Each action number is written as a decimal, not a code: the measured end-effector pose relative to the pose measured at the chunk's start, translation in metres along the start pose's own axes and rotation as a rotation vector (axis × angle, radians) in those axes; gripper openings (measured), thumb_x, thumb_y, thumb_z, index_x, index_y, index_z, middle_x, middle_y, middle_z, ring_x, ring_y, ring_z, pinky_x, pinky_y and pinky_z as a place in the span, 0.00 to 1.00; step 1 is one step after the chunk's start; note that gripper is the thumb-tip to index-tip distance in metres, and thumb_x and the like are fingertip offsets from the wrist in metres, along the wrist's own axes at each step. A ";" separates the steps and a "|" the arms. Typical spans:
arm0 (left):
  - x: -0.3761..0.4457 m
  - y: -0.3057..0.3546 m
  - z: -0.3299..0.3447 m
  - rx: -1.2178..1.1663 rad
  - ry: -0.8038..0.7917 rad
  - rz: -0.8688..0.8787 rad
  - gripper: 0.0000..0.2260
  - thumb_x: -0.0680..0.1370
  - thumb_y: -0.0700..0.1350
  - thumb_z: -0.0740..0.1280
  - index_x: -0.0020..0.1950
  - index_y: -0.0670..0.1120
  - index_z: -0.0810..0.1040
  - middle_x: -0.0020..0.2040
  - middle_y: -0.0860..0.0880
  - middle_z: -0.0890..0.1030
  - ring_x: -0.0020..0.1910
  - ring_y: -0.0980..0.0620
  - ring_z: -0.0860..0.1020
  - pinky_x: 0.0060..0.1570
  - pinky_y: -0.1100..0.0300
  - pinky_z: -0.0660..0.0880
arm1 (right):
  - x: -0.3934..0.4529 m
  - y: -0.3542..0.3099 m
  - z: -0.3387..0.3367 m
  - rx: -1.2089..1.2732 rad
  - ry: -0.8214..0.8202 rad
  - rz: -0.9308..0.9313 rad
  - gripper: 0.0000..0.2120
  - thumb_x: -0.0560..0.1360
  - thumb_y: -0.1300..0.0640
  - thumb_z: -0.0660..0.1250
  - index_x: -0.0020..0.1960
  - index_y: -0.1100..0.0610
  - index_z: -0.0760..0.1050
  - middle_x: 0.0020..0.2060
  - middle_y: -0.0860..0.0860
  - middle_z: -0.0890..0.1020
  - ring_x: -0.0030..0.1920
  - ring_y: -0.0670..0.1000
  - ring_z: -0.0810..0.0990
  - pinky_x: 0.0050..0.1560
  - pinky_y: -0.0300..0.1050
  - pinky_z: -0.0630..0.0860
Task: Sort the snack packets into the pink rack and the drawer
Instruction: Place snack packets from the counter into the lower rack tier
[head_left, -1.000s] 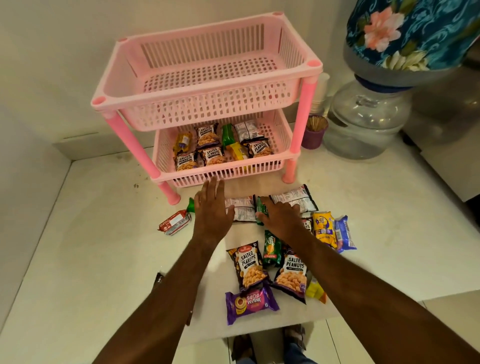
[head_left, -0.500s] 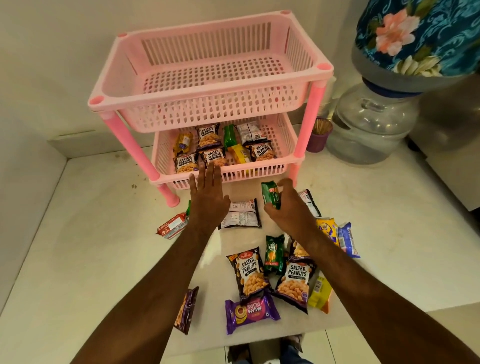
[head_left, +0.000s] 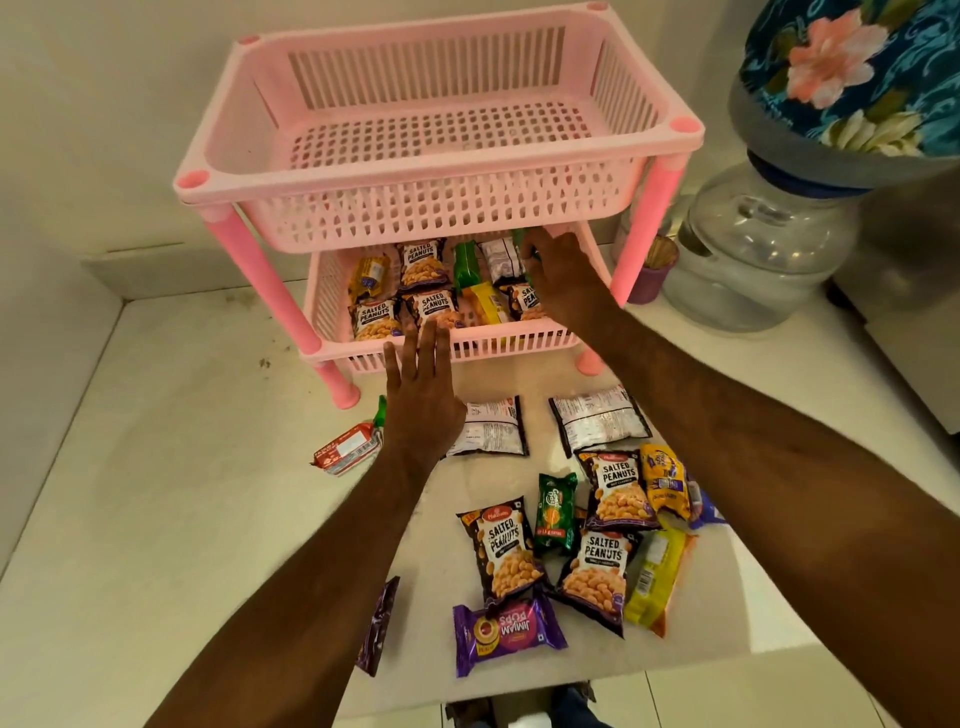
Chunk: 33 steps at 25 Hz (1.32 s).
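Observation:
The pink rack (head_left: 467, 218) has two tiers; the top one holds nothing. Several packets lie in the lower tier (head_left: 519, 343), among them salted peanuts (head_left: 423, 265). My right hand (head_left: 563, 275) reaches into that tier at its right back and pinches a green packet (head_left: 521, 240), mostly hidden by the fingers. My left hand (head_left: 421, 395) is flat with straight fingers at the tier's front rim and holds nothing. Loose on the counter lie peanut packets (head_left: 506, 551), a green packet (head_left: 556, 512), a purple biscuit packet (head_left: 506, 631) and two white-backed packets (head_left: 597, 421). No drawer is in view.
A red packet (head_left: 345, 448) lies left of my left hand and a dark purple one (head_left: 379, 623) under my left forearm. A water jar (head_left: 753, 260) with a floral cover and a small purple cup (head_left: 654, 275) stand right of the rack. The counter's front edge (head_left: 519, 691) is close.
My right hand picked the green packet off the counter and carried it up into the lower tier. My left hand moved a little forward toward the rack's front.

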<state>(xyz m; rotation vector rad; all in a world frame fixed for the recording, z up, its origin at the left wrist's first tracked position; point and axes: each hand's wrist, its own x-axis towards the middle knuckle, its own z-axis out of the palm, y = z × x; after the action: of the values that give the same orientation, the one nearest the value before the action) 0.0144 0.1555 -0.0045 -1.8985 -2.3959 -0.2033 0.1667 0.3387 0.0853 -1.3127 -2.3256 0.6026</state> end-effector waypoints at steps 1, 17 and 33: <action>0.000 0.000 0.001 0.001 -0.001 0.001 0.45 0.73 0.50 0.70 0.82 0.41 0.48 0.82 0.40 0.50 0.82 0.39 0.46 0.76 0.34 0.49 | 0.013 0.003 0.002 -0.037 0.002 0.029 0.10 0.83 0.57 0.55 0.62 0.55 0.71 0.55 0.61 0.73 0.51 0.60 0.76 0.50 0.53 0.78; 0.004 -0.002 0.005 -0.045 0.005 0.013 0.44 0.73 0.50 0.69 0.82 0.42 0.49 0.83 0.41 0.50 0.82 0.39 0.44 0.77 0.35 0.48 | 0.084 0.051 0.054 -0.177 -0.162 0.300 0.20 0.81 0.61 0.59 0.72 0.63 0.70 0.70 0.65 0.71 0.70 0.65 0.71 0.66 0.55 0.71; -0.003 0.005 -0.024 -0.139 -0.136 0.025 0.46 0.76 0.50 0.70 0.82 0.38 0.44 0.82 0.39 0.44 0.81 0.38 0.40 0.78 0.38 0.45 | -0.116 0.027 0.019 0.163 0.170 -0.084 0.12 0.75 0.62 0.67 0.59 0.58 0.75 0.58 0.54 0.76 0.59 0.55 0.72 0.62 0.50 0.70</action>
<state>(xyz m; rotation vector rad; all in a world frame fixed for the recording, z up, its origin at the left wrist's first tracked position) 0.0199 0.1499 0.0188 -2.0646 -2.5032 -0.2532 0.2303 0.2472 0.0396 -1.1403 -2.1350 0.6143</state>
